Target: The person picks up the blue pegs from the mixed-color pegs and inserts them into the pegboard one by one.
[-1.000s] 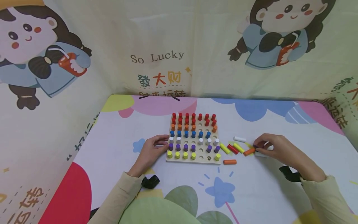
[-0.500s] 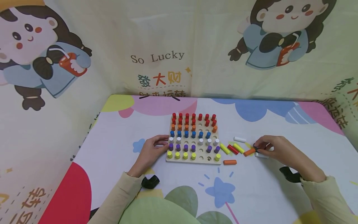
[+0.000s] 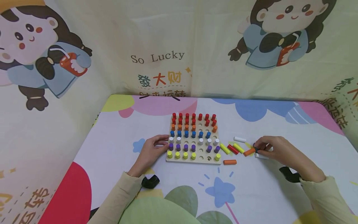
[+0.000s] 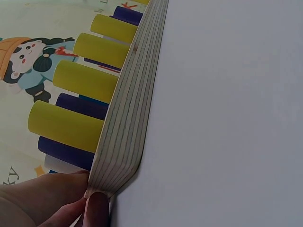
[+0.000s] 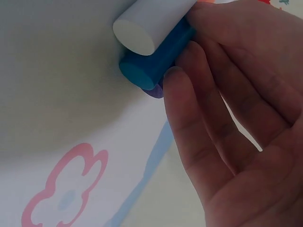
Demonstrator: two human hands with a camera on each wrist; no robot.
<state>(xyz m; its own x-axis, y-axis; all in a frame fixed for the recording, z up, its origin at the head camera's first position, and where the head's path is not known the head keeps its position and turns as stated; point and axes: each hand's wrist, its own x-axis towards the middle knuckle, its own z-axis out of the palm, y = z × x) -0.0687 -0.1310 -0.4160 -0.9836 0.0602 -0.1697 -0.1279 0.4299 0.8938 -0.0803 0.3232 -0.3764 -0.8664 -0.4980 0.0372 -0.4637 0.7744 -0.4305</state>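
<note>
A wooden pegboard (image 3: 193,161) lies on the table with rows of red, orange, blue, white, purple and yellow pegs, and several holes without pegs. My left hand (image 3: 152,152) grips its left edge; in the left wrist view the thumb and fingers pinch the board near a corner, beside upright yellow pegs (image 4: 66,125). Over the loose pegs to the right, my right hand (image 3: 275,151) pinches a blue peg (image 5: 142,71) between thumb and fingertips. A white peg (image 5: 135,35) lies against the blue one, and a purple peg (image 5: 155,91) shows partly behind it.
Between the board and my right hand lie loose pegs: a white peg (image 3: 240,139), yellow pegs (image 3: 225,148), a red peg (image 3: 233,149) and an orange peg (image 3: 249,151). Another orange peg (image 3: 230,162) sits closer to me. A printed cloth wall (image 3: 162,37) rises behind the table.
My right fingers have shifted slightly, and more of the white peg beneath them shows than one second ago. The left hand and the pegboard have stayed put.
</note>
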